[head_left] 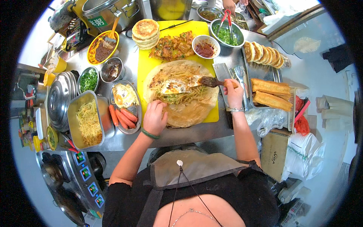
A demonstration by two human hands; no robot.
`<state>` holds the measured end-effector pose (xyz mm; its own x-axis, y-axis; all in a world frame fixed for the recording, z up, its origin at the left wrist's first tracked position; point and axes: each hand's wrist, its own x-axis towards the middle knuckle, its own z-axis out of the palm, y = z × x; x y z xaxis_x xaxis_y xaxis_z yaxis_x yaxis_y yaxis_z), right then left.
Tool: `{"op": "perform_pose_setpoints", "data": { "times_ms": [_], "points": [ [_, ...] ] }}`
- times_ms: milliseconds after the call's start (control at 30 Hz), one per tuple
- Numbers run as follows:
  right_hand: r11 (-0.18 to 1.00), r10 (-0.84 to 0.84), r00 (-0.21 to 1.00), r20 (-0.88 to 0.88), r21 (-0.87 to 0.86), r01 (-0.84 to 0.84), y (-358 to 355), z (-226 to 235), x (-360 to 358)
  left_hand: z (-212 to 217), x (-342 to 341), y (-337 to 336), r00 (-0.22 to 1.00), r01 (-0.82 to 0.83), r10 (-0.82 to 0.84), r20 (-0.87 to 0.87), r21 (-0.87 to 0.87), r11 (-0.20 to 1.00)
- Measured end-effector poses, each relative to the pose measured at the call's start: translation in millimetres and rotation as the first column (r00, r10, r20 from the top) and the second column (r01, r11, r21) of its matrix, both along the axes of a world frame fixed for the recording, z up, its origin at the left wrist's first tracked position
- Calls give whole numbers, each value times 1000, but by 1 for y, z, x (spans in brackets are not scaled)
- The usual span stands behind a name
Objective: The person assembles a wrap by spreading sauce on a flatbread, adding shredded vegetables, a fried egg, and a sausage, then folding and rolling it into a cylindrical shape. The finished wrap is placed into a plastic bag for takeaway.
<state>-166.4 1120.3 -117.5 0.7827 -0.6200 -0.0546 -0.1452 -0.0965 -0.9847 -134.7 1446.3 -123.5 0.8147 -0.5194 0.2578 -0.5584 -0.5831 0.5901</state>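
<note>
A large thin flatbread point(185, 113) lies spread on a yellow cutting board point(210, 34). Pale shreds point(181, 75) and a fried egg point(176, 86) rest across its middle, with green shreds along the near side. My right hand point(233, 92) grips the wooden handle of a sauce brush point(211, 81). Its dark, sauce-coated head touches the right end of the egg. My left hand point(154, 116) rests at the flatbread's left edge, its fingers bent beside the green shreds and slightly apart; I see nothing held in it.
Left of the board stand a steel tub of shreds point(89, 121), a tray with sausages point(124, 117) and an egg, and sauce bowls point(103, 47). A cleaver point(221, 75) lies right, near fried dough sticks point(270, 89). Another person's hand point(229, 4) shows at the far edge.
</note>
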Motion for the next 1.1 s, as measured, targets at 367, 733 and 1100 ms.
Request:
{"op": "perform_pose_setpoints", "data": {
  "times_ms": [367, 733, 1100],
  "points": [
    [591, 487, 873, -28, -726, -352, 20, 39, -4, -16, -61, -15, 957, 271, -288, 45, 221, 937],
    [500, 727, 682, -79, -620, -604, 49, 74, 25, -35, -64, -29, 953, 142, -195, 233, 225, 964],
    [408, 847, 529, -49, -579, -706, 113, 110, 89, -25, -49, -27, 987, 99, -92, 130, -49, 994]
  ]
}}
